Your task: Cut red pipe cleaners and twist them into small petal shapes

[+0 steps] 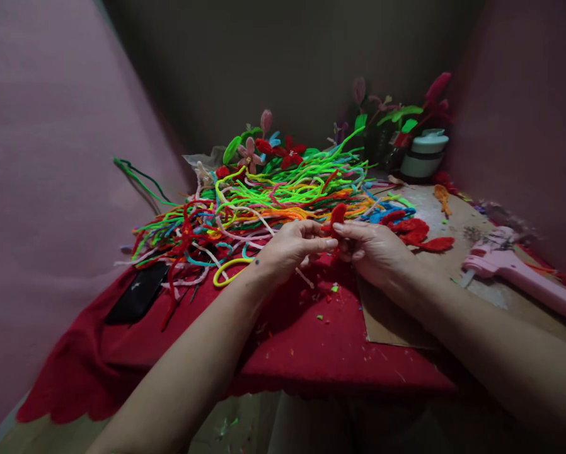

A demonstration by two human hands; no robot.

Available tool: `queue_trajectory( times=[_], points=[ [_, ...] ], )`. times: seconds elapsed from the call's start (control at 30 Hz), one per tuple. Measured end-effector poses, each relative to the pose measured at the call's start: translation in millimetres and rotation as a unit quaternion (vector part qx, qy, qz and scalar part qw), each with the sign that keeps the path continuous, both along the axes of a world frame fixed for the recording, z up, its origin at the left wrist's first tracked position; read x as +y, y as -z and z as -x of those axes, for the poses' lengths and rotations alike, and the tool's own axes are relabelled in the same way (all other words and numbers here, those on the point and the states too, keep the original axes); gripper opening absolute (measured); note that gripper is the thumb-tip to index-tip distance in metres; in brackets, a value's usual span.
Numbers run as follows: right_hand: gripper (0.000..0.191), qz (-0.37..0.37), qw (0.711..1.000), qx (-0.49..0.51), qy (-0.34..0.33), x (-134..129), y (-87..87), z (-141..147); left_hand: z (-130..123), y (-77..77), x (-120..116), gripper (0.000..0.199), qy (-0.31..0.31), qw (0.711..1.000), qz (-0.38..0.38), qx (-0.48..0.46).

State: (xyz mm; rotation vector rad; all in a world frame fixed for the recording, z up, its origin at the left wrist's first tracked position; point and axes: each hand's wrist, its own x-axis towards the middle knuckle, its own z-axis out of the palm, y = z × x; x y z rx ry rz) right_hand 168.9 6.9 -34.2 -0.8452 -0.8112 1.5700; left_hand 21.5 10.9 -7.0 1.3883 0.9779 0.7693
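Observation:
Between my two hands is a small red fuzzy pipe-cleaner petal (338, 217), standing upright above the fingertips. My left hand (298, 246) pinches it from the left with thumb and fingers. From the other side my right hand (374, 247) grips it as well; its lower part is hidden by the fingers. Beyond both hands lies a large tangled heap of pipe cleaners (287, 189), mostly bright green, with orange, red, yellow and white among them. Several finished red petals (418, 233) rest just right of my right hand.
A pink glue gun (514, 261) lies on the cardboard (396, 321) at the right. The black phone (138, 293) is at the left on the red cloth (311, 359). Pipe-cleaner flowers (290, 151) and a pale lidded cup (423, 156) stand at the back.

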Motion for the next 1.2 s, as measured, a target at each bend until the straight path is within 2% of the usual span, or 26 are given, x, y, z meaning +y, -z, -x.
queue_trajectory(
  times=[0.23, 0.53, 0.67, 0.73, 0.83, 0.9, 1.03, 1.13, 1.2],
  points=[
    [0.020, 0.018, 1.000, 0.008, -0.005, 1, 3.5, 1, 0, 2.9, 0, 0.019, 0.034, 0.998, 0.002, 0.050],
    [0.020, 0.077, 0.997, 0.030, 0.007, -1, -13.7, -3, 2, 0.8, 1, 0.014, 0.039, 0.995, 0.090, -0.027],
    [0.021, 0.066, 0.997, 0.030, 0.029, 1, -10.9, -4, 3, 0.6, 1, 0.013, 0.027, 0.995, 0.090, -0.022],
    [0.019, 0.032, 0.999, 0.015, 0.035, 2, -7.0, -4, 3, 0.3, 1, 0.012, 0.031, 0.996, 0.087, -0.017],
    [0.019, -0.043, 0.998, -0.033, 0.031, 2, -2.1, -3, 3, -0.1, 1, 0.011, 0.041, 0.997, 0.061, -0.003],
    [0.020, -0.068, 0.995, -0.056, 0.034, 2, -1.0, -3, 2, 0.1, 1, 0.013, 0.026, 0.999, 0.022, 0.009],
    [0.015, -0.059, 0.996, -0.061, 0.027, 1, -2.3, -1, -2, 3.4, 1, 0.027, -0.030, 0.997, -0.068, -0.028],
    [0.012, -0.054, 0.997, -0.056, 0.029, 0, -3.3, 0, -7, 8.0, 1, 0.031, -0.052, 0.991, -0.095, -0.082],
    [0.012, -0.052, 0.997, -0.055, 0.032, 0, -2.9, 0, -9, 11.5, 1, 0.029, -0.062, 0.988, -0.114, -0.085]
  ],
)
